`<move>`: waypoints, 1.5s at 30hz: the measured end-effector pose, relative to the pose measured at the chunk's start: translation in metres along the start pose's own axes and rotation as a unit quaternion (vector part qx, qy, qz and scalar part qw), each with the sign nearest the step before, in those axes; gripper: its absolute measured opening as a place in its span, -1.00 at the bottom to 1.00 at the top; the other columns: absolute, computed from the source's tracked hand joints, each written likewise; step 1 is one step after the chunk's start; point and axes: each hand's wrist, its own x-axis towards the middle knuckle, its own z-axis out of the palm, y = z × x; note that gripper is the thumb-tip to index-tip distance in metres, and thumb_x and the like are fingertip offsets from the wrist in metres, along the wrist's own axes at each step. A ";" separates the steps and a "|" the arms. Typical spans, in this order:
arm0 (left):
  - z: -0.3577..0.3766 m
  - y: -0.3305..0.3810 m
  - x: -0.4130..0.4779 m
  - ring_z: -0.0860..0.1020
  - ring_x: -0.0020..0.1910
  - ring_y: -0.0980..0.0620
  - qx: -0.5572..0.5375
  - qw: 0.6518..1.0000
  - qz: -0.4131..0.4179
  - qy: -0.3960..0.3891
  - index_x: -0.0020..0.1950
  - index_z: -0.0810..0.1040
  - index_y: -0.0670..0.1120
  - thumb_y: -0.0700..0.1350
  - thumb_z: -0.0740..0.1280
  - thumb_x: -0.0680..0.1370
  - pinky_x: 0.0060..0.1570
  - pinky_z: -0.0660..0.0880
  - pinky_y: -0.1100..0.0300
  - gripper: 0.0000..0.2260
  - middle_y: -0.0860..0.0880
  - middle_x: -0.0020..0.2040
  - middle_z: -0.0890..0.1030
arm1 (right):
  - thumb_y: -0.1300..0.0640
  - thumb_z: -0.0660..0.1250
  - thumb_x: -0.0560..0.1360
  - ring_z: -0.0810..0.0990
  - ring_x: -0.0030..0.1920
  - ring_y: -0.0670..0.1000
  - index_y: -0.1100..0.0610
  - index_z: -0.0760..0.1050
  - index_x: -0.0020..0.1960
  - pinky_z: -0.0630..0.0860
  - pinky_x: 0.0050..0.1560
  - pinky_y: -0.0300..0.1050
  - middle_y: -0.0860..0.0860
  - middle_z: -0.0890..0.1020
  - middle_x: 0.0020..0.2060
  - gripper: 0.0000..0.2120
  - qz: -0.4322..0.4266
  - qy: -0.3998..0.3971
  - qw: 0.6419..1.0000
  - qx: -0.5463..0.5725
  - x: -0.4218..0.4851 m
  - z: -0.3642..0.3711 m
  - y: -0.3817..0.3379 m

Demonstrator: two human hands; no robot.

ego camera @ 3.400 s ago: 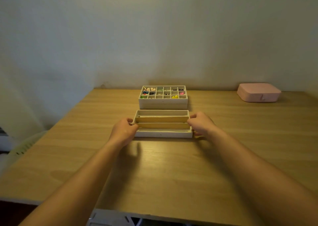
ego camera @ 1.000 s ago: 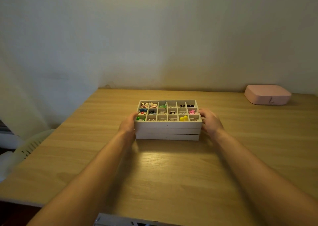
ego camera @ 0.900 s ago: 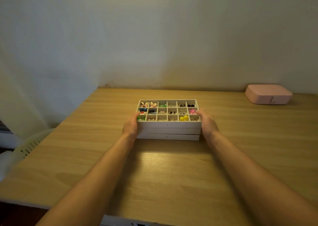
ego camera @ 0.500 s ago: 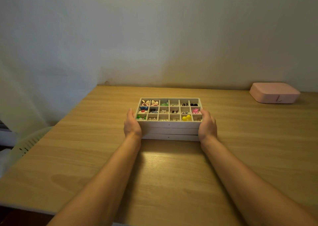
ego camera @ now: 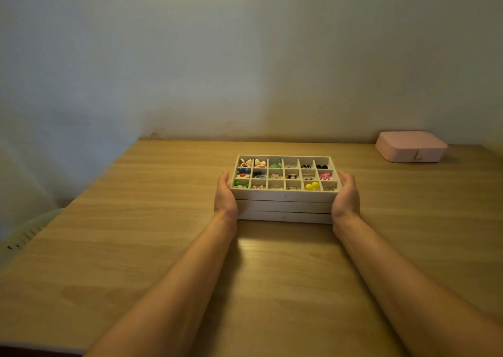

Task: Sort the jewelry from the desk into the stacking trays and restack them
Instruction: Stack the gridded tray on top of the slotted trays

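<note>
Three white stacking trays [ego camera: 284,207] sit in one pile at the middle of the wooden desk [ego camera: 272,275]. The top tray [ego camera: 284,195] has a grid of small compartments with colourful earrings and beads, among them a yellow pair [ego camera: 312,186] and a pink flower [ego camera: 325,176]. My left hand [ego camera: 224,196] presses flat against the pile's left side. My right hand [ego camera: 346,196] presses flat against its right side. Both hands have their fingers pointing away from me along the tray walls.
A shut pink jewelry box [ego camera: 411,146] stands at the back right by the wall. A white plastic chair back [ego camera: 24,237] shows beyond the desk's left edge. The wall runs right behind the desk.
The compartment tray pile came off the back spot onto the long-slot tray, making one stack. Since then my hands slid from loose contact to pressing flat on both sides.
</note>
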 end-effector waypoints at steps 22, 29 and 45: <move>0.064 -0.027 -0.002 0.57 -0.05 0.23 0.451 0.846 0.203 -0.199 0.33 0.52 0.00 -0.24 0.60 0.35 -0.11 0.51 0.39 -0.41 0.10 0.10 0.62 | 0.24 0.63 0.32 0.44 0.41 0.07 0.00 0.24 0.57 0.45 0.39 0.05 0.02 0.43 0.44 -0.06 -0.119 -0.139 0.897 -0.402 0.050 -0.154 -0.015; 0.108 -0.033 0.017 0.57 0.16 -0.02 0.474 0.841 0.210 -0.156 0.34 0.51 -0.04 -0.18 0.57 0.40 0.20 0.53 0.04 -0.47 -0.03 0.23 0.62 | 0.25 0.56 0.38 0.51 0.34 0.11 0.08 0.35 0.48 0.50 0.28 0.03 0.07 0.52 0.37 -0.27 -0.103 -0.073 0.904 -0.409 0.091 -0.147 -0.021; 0.205 -0.045 0.117 0.56 0.21 -0.06 0.512 0.829 0.215 -0.068 0.40 0.44 0.07 0.00 0.46 0.51 0.17 0.55 -0.03 -0.53 0.00 0.28 0.60 | 0.13 0.46 0.52 0.55 0.03 0.13 0.13 0.43 0.08 0.50 -0.08 0.01 0.13 0.60 0.09 -0.75 -0.075 0.082 0.904 -0.413 0.219 -0.102 -0.024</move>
